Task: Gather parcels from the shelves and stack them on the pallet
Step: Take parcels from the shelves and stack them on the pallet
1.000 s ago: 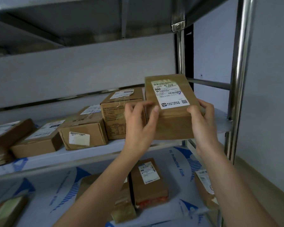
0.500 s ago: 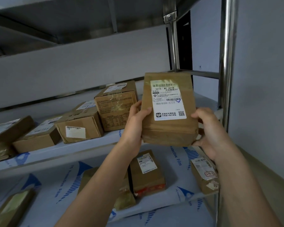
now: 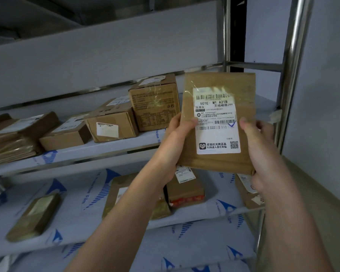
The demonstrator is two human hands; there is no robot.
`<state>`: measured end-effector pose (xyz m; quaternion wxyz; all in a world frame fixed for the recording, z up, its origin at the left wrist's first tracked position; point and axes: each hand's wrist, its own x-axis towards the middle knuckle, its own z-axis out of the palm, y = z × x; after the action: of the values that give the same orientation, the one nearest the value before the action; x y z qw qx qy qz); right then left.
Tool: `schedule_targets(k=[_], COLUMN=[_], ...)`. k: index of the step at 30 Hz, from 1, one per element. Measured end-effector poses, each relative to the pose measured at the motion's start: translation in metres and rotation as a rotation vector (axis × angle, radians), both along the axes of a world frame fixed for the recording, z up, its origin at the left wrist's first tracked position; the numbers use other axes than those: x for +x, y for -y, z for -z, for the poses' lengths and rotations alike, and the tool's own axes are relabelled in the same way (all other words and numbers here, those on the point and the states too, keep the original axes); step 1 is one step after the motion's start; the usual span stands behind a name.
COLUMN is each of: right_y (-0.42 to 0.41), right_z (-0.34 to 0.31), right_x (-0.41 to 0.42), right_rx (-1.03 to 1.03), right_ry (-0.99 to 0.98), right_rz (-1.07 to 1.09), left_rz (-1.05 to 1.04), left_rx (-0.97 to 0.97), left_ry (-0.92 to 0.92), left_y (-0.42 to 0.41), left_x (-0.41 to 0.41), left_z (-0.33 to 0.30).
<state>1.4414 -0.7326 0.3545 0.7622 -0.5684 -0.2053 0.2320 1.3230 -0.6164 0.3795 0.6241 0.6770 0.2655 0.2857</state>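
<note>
A person holds a flat brown parcel [image 3: 218, 122] upright in both hands, clear of the metal shelving and in front of its right end. The left hand [image 3: 177, 142] grasps the parcel's left edge, thumb laid across the front beside the white shipping label [image 3: 216, 120]; the right hand [image 3: 263, 154] grasps the right edge and lower corner, thumb on the front and fingers [image 3: 263, 126] curled round behind. The label faces the viewer, with barcodes, printed text and a blue tick.

On the upper shelf [image 3: 106, 148] behind, a tall taped carton [image 3: 154, 103] stands just left of the held parcel, next to a lower carton with a white sticker [image 3: 111, 126], a smaller flat box [image 3: 65, 132] and a pile of thin brown packets [image 3: 10, 142] at far left. The lower shelf [image 3: 204, 214], lined with blue-printed protective film, carries a flat packet at left [image 3: 33, 216], two parcels partly hidden by the left forearm [image 3: 185, 189], and another [image 3: 247, 193] behind the right wrist. A steel upright [image 3: 294, 71] rises at right.
</note>
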Motion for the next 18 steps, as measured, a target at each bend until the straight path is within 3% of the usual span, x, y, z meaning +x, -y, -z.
schedule_targets(k=[8, 18], right_y=[0.018, -0.007], right_z=[-0.019, -0.024], right_x=[-0.077, -0.253], right_rx=[0.102, 0.101], right_ry=[-0.001, 0.07], right_rz=[0.145, -0.209], left_rz=[0.057, -0.184], left_rx=[0.043, 0.023], left_ry=[0.041, 0.182], left_y=[0.019, 0.023], left_x=[-0.082, -0.279], left_z=[-0.012, -0.019])
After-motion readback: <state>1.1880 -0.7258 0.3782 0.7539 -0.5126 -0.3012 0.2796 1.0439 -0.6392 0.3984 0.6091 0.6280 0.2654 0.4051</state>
